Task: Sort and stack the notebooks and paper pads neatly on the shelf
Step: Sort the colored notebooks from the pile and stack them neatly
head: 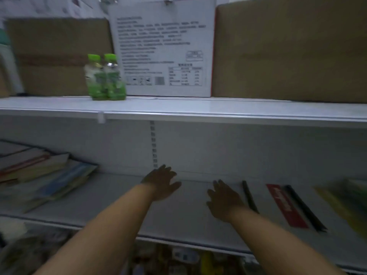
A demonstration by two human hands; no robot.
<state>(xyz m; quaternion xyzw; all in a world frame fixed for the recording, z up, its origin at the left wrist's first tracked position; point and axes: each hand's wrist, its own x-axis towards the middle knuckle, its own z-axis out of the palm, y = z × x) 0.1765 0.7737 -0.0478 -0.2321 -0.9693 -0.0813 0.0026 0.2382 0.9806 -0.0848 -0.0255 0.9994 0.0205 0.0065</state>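
Head view, dim and motion-blurred. Largest item: a brown cardboard box [292,48] at upper right on the top shelf [218,109]. A second brown box [59,56] sits at upper left, with a white printed carton [164,48] between them; its text is unreadable. Below is the lower shelf [111,199], white, with a slotted upright in its back panel. The notebooks [39,175] lie at its left end in a slanted pile, covers fanned out and edges not squared. A yellow-green pad [345,205], heavily blurred, lies flat at the far right of the same shelf. Both forearms reach in across the shelf's front edge. The left hand [161,182] is palm down with fingers spread near the back panel, holding nothing. The right hand [224,201] is also spread and empty, slightly nearer the front. Contact with the shelf: cannot tell. Two green-capped bottles [105,78] stand upright and side by side on the top shelf. Between the right hand and the pad lie a red strip [286,205], a black strip [305,209] along its right side, and a dark green stick [249,197] just beside the hand.
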